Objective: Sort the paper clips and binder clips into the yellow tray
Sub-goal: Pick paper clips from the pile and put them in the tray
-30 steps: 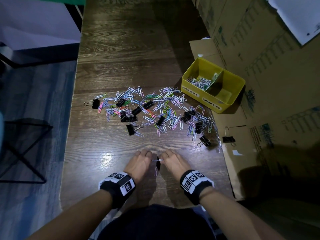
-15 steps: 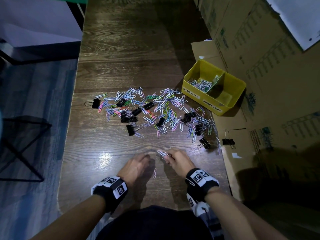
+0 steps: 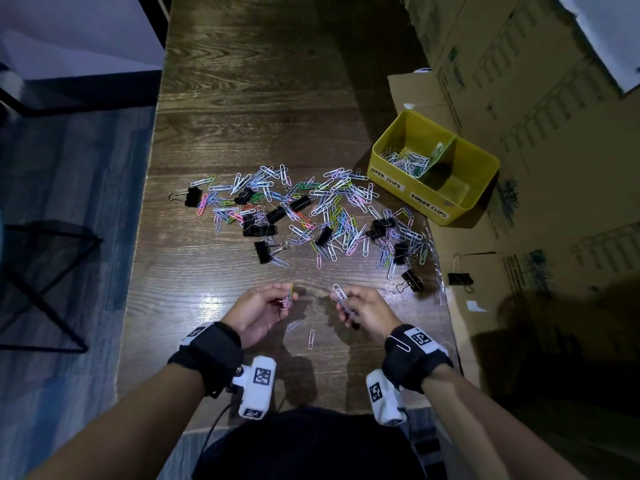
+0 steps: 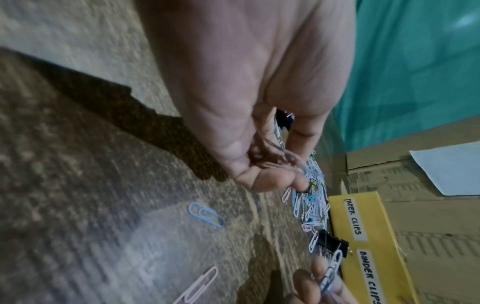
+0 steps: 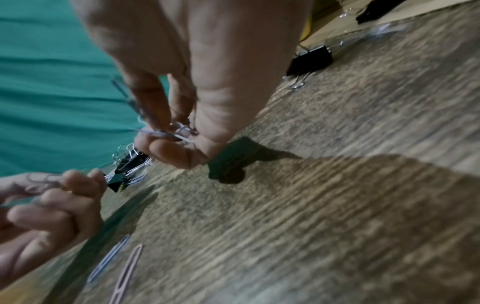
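A heap of coloured paper clips (image 3: 332, 213) mixed with black binder clips (image 3: 259, 230) lies across the middle of the wooden table (image 3: 259, 98). The yellow tray (image 3: 485, 161) stands at the right; its left compartment, labelled for paper clips, holds several. Both hands hover near the front edge, palms turned inward. My left hand (image 3: 277, 301) pinches a few paper clips (image 4: 279, 137). My right hand (image 3: 346, 301) holds a small bunch of paper clips (image 5: 171, 131), one sticking up. Two loose paper clips (image 3: 311, 339) lie on the table between the hands.
Flat cardboard (image 3: 554, 133) covers the area right of the table, and one binder clip (image 3: 460, 278) lies on it. Another binder clip (image 3: 410, 280) sits near the table's right edge. A black chair frame (image 3: 41, 289) stands on the floor to the left.
Both hands have lifted off the table and drawn apart, turning palms inward. Each now holds paper clips; a second loose clip lies between them.
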### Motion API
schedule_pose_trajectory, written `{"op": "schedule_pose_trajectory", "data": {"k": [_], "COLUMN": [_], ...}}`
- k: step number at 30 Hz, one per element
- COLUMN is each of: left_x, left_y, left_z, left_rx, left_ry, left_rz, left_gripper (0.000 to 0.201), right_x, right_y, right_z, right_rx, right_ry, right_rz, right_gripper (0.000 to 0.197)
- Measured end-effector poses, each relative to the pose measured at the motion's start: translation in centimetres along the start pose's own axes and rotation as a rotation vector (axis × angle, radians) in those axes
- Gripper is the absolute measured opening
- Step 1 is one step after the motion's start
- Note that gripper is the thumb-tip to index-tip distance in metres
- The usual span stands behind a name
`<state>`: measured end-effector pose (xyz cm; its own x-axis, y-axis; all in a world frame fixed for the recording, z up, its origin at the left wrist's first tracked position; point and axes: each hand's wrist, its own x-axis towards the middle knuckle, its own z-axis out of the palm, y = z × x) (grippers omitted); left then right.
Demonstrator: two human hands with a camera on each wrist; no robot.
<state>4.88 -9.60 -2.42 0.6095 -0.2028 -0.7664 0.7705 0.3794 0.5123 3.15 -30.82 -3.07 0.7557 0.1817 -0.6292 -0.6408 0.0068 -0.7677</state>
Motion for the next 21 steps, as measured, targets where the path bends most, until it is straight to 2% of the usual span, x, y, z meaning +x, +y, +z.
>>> {"op": "schedule_pose_trajectory", "data": {"k": [4, 7, 9, 11, 15, 18, 21], "left_x": [-0.2, -0.7, -0.9, -0.9, -0.8, -1.0, -1.5], "left_y": [-0.5, -0.9, -1.3, -1.8, -3.4, -4.5, -5.2], "left_z": [-0.8, -0.7, -0.5, -0.8, -1.7, -1.6, -0.8], "left_rx": [-0.067, 0.114, 0.402, 0.8, 1.501, 1.809, 1.928], "left_ry": [-0.031, 0.0, 0.071, 0.11, 0.061, 0.066, 0.044], "left_rz": [-0.099, -0.048, 0.06, 0.231, 0.533, 0.577, 0.577], "left_gripper": [0.016, 0.022, 0.022, 0.025, 0.011, 0.022, 0.024], "right_x": [0.0, 0.0, 0.0, -0.1, -0.3, -0.4, -0.6], "right_y": [-0.1, -0.2, -0.2, -0.4, -0.5, -0.4, -0.4], "right_z": [0.4, 0.8, 1.1, 1.3, 1.7, 1.9, 1.9], "right_rx": [0.083, 0.104, 0.101, 0.107, 0.143, 0.182, 0.214], "right_ry": [0.011, -0.001, -0.005, -0.006, -0.004, 0.009, 0.032], "right_rz": [0.081, 0.095, 0.099, 0.091, 0.044, 0.05, 0.089], "right_gripper": [0.032, 0.034, 0.035, 0.036, 0.039, 0.042, 0.041]}}
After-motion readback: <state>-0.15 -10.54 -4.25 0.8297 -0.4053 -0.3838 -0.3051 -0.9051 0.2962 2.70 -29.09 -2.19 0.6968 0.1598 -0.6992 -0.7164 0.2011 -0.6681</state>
